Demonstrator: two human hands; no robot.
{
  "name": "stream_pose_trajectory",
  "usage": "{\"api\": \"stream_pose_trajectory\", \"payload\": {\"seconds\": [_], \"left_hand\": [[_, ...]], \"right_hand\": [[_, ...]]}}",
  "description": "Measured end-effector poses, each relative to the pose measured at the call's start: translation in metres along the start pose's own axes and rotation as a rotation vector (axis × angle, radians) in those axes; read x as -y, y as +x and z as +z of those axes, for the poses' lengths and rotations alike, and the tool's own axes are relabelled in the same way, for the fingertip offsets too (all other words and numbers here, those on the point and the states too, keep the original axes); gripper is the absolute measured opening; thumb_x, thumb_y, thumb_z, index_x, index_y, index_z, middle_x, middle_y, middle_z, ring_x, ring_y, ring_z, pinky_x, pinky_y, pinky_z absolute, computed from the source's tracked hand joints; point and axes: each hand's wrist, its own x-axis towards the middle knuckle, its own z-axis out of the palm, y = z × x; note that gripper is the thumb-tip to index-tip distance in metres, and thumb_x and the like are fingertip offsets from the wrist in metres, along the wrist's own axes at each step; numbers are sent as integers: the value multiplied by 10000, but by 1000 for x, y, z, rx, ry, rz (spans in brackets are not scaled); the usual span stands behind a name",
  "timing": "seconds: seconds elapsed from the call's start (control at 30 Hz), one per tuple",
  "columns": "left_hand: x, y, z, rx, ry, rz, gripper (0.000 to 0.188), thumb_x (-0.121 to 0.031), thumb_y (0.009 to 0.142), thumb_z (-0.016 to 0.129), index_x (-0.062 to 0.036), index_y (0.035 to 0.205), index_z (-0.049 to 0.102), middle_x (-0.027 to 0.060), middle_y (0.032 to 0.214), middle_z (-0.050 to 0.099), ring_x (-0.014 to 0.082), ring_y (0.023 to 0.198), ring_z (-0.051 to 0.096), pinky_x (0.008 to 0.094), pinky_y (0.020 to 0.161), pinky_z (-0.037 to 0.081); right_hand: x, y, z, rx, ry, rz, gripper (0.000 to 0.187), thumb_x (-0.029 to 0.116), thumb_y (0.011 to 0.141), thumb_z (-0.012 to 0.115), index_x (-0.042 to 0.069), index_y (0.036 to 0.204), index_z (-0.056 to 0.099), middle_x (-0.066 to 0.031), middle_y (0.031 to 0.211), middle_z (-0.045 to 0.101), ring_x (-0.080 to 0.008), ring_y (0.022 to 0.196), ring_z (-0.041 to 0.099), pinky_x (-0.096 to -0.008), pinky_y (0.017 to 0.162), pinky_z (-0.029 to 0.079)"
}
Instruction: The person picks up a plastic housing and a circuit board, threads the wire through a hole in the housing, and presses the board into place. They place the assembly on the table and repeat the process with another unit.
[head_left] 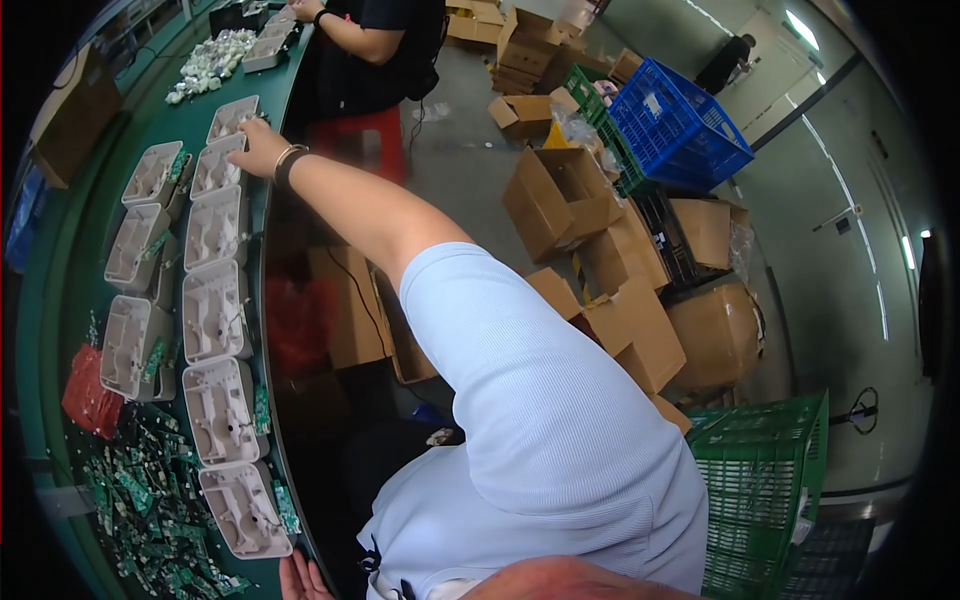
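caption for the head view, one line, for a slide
Right hand reaches along a row of white plastic housings on a green bench.

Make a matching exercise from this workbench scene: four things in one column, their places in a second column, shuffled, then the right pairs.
Things:
1. blue slatted plastic crate
2. red crinkled plastic bag
3. heap of small green circuit boards
4. red plastic stool

Places:
A. on the green bench, near end
B. on the floor beside the standing co-worker
C. atop the boxes, far right
D. on the bench, left of the white moulded housings

Pairs: 1-C, 2-D, 3-A, 4-B
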Motion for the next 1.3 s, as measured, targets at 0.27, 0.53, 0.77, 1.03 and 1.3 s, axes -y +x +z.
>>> {"api": "stream_pose_trajectory", "payload": {"seconds": [0.27, 0.53, 0.77, 1.03, 1.3], "left_hand": [[2, 45, -3, 353, -133, 266, 805, -474, 1089, 547, 13, 1655, 246, 223, 1693, 334, 364, 1575, 328, 445, 1265, 312], [-27, 58, 52, 188, -219, 279, 763, -358, 1078, 571, 107, 1613, 286, 249, 1665, 356, 364, 1561, 340, 444, 1261, 321], [-24, 105, 74, 204, -228, 269, 768, -284, 1038, 603, 102, 1621, 285, 235, 1694, 334, 369, 1596, 300, 473, 1289, 266], [-32, 140, 96, 121, -304, 179, 667, -199, 1041, 601, 87, 1591, 356, 183, 1624, 438, 355, 1546, 395, 460, 1251, 340], [-37, 139, 93, 75, -256, 151, 647, -177, 1045, 627, 36, 1602, 376, 126, 1601, 474, 283, 1468, 505, 414, 1193, 407]], "right_hand": [[33, -29, 4, -206, 190, 161, 742, 373, 884, 802, -83, 1400, 523, -305, 1438, 516, -435, 1296, 574, -437, 1112, 470], [58, -38, -7, 60, 346, 281, 468, 260, 918, 782, -37, 1252, 645, -100, 1080, 719, -189, 956, 656, -360, 817, 559], [28, -45, -36, 54, 498, 306, 608, 216, 950, 785, -54, 1444, 554, -131, 1294, 677, -215, 1171, 638, -336, 997, 516], [28, -34, -34, 106, 417, 263, 754, 174, 911, 795, -79, 1528, 443, -185, 1436, 598, -260, 1311, 569, -350, 1110, 445], [33, -28, -33, 121, 567, 232, 915, 161, 899, 827, -79, 1599, 289, -192, 1434, 559, -267, 1336, 523, -360, 1123, 423]]}}
